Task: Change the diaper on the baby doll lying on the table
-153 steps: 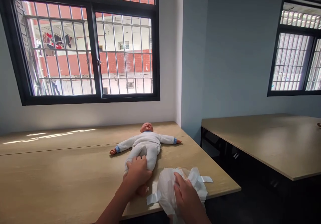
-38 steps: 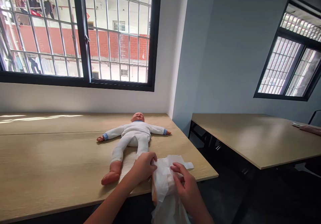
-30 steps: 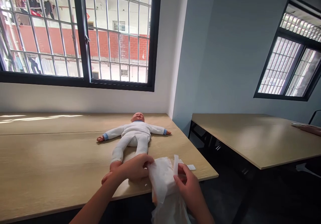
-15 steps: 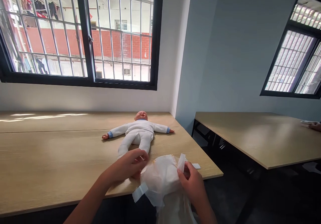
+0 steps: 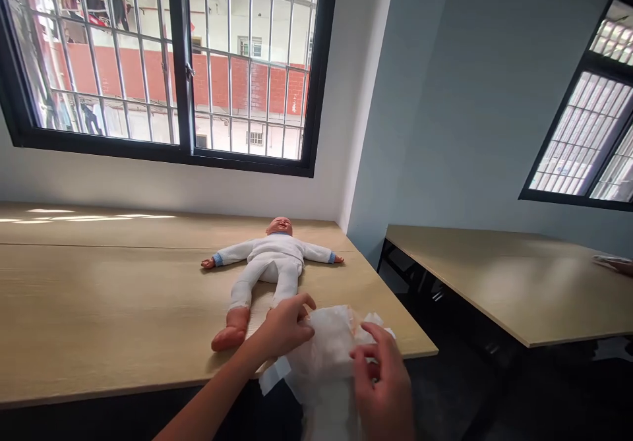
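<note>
A white disposable diaper lies spread at the table's front edge, its lower part hanging over toward me. Its side tabs stick out left and right. My left hand is closed at the diaper's upper left edge, seemingly pinching it. Over the right side, my right hand has thumb and fingers bent but apart, with nothing visible between them. Just beyond the diaper, a baby doll in a white outfit with blue cuffs lies on its back, arms spread. One bare foot shows; my left hand hides the other.
The doll lies on a light wooden table against the wall beneath a barred window. Across a dark gap on the right stands another wooden table, with a pale item at its far right edge.
My left hand has moved right, from the doll's leg to the diaper's edge, uncovering one foot. My right hand has let go of the raised right tab, which now lies lower.
</note>
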The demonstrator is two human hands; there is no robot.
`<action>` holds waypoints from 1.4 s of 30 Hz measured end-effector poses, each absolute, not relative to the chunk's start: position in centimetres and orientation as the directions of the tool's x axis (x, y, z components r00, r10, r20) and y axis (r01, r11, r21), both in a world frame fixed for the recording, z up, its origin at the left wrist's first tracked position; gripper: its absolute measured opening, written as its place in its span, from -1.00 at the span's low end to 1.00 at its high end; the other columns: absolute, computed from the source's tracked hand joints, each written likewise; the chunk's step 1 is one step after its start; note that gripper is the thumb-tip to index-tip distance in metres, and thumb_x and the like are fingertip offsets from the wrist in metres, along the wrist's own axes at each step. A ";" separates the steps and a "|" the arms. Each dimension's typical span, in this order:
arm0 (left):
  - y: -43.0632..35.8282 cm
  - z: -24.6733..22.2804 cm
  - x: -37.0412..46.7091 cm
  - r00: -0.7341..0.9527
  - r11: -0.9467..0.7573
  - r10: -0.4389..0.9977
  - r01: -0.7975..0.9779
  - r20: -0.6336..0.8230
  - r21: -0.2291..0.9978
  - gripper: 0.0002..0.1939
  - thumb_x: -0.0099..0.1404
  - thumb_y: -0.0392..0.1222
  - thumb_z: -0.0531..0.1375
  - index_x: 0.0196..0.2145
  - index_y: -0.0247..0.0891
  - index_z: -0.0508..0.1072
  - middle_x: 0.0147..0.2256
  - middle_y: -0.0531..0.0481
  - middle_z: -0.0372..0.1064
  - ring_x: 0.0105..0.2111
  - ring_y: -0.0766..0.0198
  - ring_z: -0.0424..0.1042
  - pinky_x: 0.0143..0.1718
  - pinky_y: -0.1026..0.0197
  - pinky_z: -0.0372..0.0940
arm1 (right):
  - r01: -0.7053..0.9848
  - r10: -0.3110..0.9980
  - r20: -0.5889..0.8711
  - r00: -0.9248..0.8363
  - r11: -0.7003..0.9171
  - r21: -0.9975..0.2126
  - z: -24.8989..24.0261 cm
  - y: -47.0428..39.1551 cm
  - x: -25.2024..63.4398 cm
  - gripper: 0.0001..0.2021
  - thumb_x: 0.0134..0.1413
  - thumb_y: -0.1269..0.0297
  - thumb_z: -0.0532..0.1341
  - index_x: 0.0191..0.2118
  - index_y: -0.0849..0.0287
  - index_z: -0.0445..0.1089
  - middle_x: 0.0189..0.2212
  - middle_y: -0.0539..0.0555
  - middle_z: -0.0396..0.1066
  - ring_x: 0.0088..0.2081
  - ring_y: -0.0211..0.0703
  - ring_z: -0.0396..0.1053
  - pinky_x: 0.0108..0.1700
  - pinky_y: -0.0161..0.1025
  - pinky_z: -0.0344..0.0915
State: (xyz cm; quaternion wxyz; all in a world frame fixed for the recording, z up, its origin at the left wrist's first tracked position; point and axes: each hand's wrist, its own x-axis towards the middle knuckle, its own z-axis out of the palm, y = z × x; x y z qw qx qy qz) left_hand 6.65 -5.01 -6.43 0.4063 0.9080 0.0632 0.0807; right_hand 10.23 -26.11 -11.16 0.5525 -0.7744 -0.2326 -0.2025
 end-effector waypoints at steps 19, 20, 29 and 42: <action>-3.9 -7.1 6.1 0.961 -0.550 0.207 -0.041 0.184 0.834 -0.72 0.10 -0.25 0.16 -0.18 -0.22 0.36 -0.48 0.11 0.25 -0.43 0.27 0.25 -0.43 0.26 0.11 | 0.445 0.140 0.423 0.895 -0.295 -0.845 -10.1 -27.0 10.5 -0.68 0.13 0.12 0.14 -0.13 0.18 0.50 -0.17 0.21 0.54 -0.24 0.00 0.51 -0.22 -0.16 0.48; -3.8 -7.2 6.0 0.961 -0.553 0.206 -0.043 0.187 0.832 -0.72 0.10 -0.25 0.16 -0.18 -0.22 0.36 -0.48 0.11 0.25 -0.43 0.27 0.25 -0.43 0.26 0.11 | 0.450 0.097 0.441 0.892 -0.275 -0.850 -9.9 -26.6 10.3 -0.68 0.14 0.11 0.14 -0.12 0.18 0.49 -0.15 0.21 0.54 -0.22 0.00 0.51 -0.19 -0.15 0.48; -3.7 -7.0 5.9 0.963 -0.544 0.181 -0.070 0.198 0.836 -0.70 0.10 -0.21 0.17 -0.16 -0.24 0.36 -0.47 0.08 0.29 -0.44 0.27 0.25 -0.42 0.25 0.12 | 0.347 0.237 0.330 0.914 -0.031 -0.937 -10.0 -25.2 10.5 -0.76 0.14 0.16 0.20 -0.18 0.20 0.49 -0.20 0.21 0.56 -0.14 0.03 0.55 -0.03 -0.10 0.49; -5.9 -6.1 4.0 0.954 -0.595 0.194 -0.072 0.230 0.800 -0.70 0.12 -0.28 0.16 -0.14 -0.18 0.41 -0.41 0.08 0.39 -0.38 0.26 0.32 -0.36 0.25 0.17 | 0.494 0.330 0.398 0.856 -0.294 -0.818 -9.0 -27.4 9.1 -0.35 0.07 0.15 0.29 0.29 0.04 0.21 0.32 0.27 0.16 -0.47 -0.24 0.42 -0.38 -0.21 0.43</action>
